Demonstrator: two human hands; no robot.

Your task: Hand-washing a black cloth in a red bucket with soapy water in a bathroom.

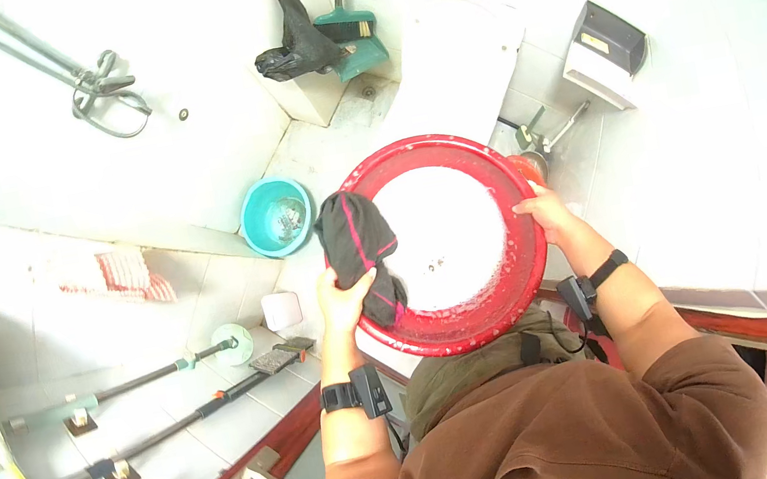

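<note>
A large red basin (526,289) full of white suds (443,229) is held in front of my body, between my two hands. My left hand (345,299) is closed at its left side, gripping a dark grey cloth (347,235) with pink stripes. The cloth drapes over the basin's left rim, and whether these fingers also grip the rim is hidden. On the right, my right hand (549,215) clasps the rim, thumb on top and the other fingers out of sight underneath.
Beyond the basin stands a white, overexposed toilet (454,55). A turquoise basin (249,226) sits on the floor at the left. Farther back are a green dustpan (364,60) and a black bag (300,40). Long-handled cleaning tools (253,368) and a door handle (250,475) lie left.
</note>
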